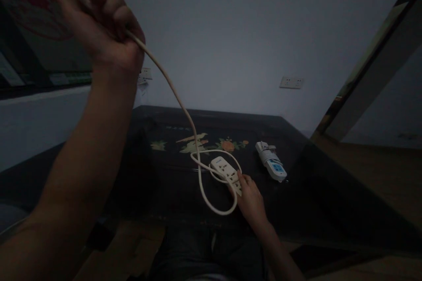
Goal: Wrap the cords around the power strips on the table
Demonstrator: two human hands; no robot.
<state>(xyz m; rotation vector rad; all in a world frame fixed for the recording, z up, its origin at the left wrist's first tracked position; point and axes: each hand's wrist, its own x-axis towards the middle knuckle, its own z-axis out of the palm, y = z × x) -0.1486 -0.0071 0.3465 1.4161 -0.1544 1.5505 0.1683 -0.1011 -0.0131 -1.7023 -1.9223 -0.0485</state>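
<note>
My left hand (108,22) is raised high at the upper left, its fingers closed around the white power cord (174,90). From that hand the cord slopes down and falls in loose loops over a white power strip (223,167). My right hand (250,195) grips the near end of this strip, just above the dark table (165,189) or resting on it; I cannot tell which. To the right lies a second power strip (277,168), white with blue sockets, its cord wound around its body.
Floral decoration (227,145) marks the dark tabletop. Behind it is a pale wall with a socket plate (292,82) on the right and another socket plate (145,73) on the left. A window-like opening with red decoration (33,0) is at upper left.
</note>
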